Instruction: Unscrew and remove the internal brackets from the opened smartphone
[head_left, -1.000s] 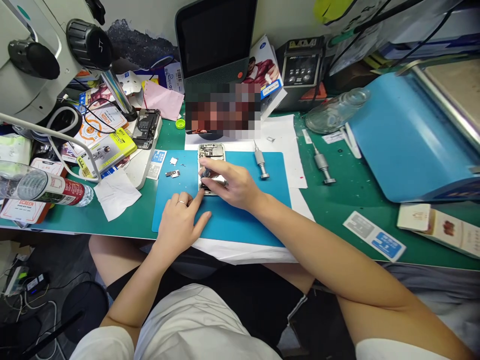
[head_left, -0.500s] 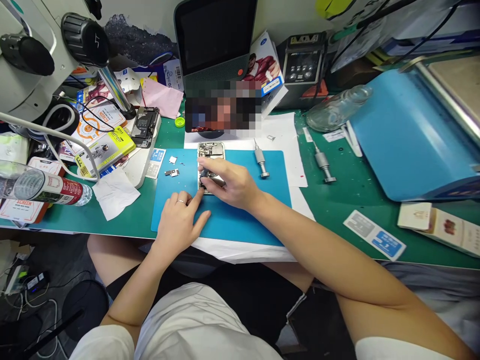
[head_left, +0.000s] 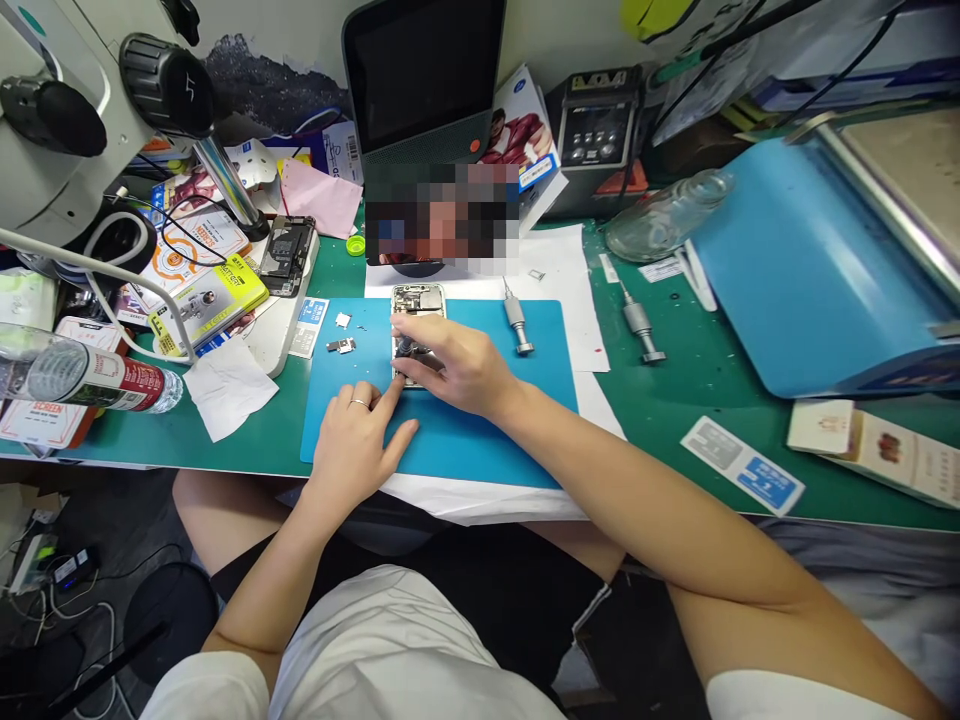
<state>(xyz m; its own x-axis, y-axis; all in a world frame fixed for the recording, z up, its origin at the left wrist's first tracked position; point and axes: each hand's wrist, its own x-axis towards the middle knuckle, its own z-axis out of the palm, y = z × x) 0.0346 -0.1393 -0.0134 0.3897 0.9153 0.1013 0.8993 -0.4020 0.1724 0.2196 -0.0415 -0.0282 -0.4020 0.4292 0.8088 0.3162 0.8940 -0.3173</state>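
An opened phone [head_left: 419, 299] lies upright on the blue mat [head_left: 480, 450], its inner parts exposed. My right hand [head_left: 461, 370] is over its lower half, thumb and fingers closed around a small dark tool, probably a screwdriver, mostly hidden by the hand. The index finger of my left hand [head_left: 360, 430] touches the phone's lower left corner; its thumb is spread and the hand holds nothing. Small metal parts [head_left: 342, 345] lie on the mat left of the phone. To the right, a grey screwdriver [head_left: 517, 322] rests on the mat.
Another screwdriver [head_left: 638, 325] and a glass jar [head_left: 664, 222] are to the right, near a blue tray [head_left: 780, 280]. A screen [head_left: 424, 80] stands behind the mat. On the left are a plastic bottle [head_left: 112, 380], a microscope stand [head_left: 225, 180] and battery boxes [head_left: 214, 305].
The whole view has shifted slightly. My right hand remains over the phone with its fingers closed, and my left fingertip remains at the phone's corner.
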